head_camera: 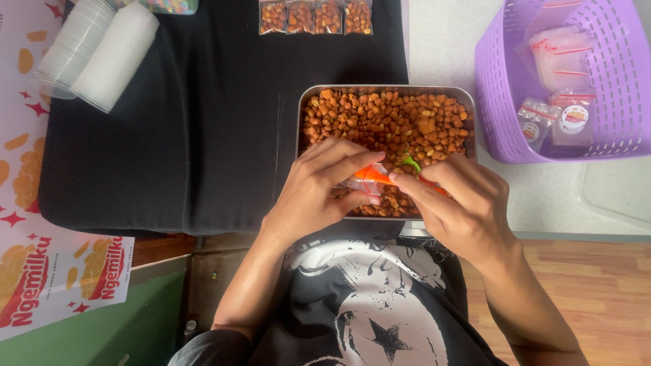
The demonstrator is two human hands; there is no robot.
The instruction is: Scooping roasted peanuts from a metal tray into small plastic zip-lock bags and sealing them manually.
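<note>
At the far left of the tabletop lie stacks of clear plastic cups [71, 41] and a white stack [116, 55] beside them, resting on a black cloth [203, 122]. Further along, four filled snack packets [315, 16] sit in a row at the top edge. In the middle, a metal tray [302, 108] holds orange-brown coated nuts [380, 118]. The left hand [319, 190] has its fingers closed on a small clear packet [363, 181], held just above the tray's near side, while the right hand [458, 203] pinches an orange scoop [380, 176] (a green bit shows at its tip) against the packet's mouth. Judging from this, nuts could spill past the narrow opening if the scoop tilts or the packet's mouth sags shut; those falling inside the tray matter little. At the right stands a purple basket [491, 81] with empty zip packets [559, 57].
</note>
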